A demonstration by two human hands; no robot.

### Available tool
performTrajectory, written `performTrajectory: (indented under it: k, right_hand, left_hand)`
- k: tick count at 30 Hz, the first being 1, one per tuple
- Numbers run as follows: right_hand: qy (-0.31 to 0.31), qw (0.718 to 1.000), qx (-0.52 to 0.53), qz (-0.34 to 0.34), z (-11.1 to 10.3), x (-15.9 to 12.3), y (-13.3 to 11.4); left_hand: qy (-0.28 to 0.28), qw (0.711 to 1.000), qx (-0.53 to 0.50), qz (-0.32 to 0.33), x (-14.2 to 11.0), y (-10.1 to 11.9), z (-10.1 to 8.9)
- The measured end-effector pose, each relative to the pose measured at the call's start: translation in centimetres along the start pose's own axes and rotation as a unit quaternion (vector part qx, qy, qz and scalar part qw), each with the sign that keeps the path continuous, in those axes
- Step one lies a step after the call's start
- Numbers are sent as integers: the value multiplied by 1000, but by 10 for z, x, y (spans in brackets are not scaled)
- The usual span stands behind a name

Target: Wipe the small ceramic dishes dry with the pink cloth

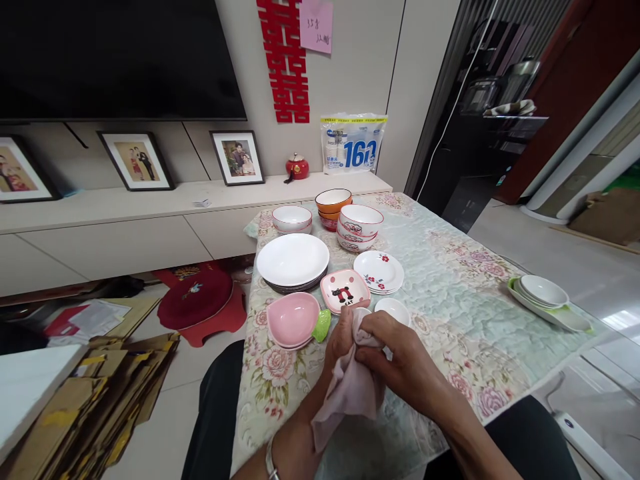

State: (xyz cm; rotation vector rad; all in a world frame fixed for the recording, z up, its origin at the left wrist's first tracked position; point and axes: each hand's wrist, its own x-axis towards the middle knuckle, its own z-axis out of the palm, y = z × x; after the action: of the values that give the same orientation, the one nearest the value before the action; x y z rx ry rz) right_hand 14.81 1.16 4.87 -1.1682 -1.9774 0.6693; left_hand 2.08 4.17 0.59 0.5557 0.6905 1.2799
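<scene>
Left hand (341, 338) and right hand (403, 340) gripped pink cloth (347, 397), fingers curled, toward near edge of table (480, 313). Wiping looked underway; 1 nested dish set (545, 291) sat at right edge. Couldn't tell finished from remaining.

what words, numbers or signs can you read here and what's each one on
"160": plastic bag; its smaller print is too small to read.
"囍", repeated: red paper strip.
"35": pink note, handwritten; the rest is unclear.
Pink square dish: short lettering, too blurred to read surely.
Red jar: mark too small to read.
</scene>
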Motion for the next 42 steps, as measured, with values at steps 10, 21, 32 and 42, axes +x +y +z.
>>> performTrajectory:
  k: [10, 21, 32, 42]
  right_hand:
    - [-72, 978, -189, 42, -9, -4, 6]
    - [139, 963, -217, -73, 27, 4, 28]
    - [19, 993, -79, 88, 7, -1, 16]
    - [-12, 1000, 13, -2, 5, -6, 7]
  left_hand:
    - [-13, 996, 47, -76, -13, -10, 9]
    - [11, 984, -89, -154, -9, -8, 14]
    - [-17, 958, 281, 51, -5, 0, 4]
    - [7, 987, 136, -80, 5, -6, -8]
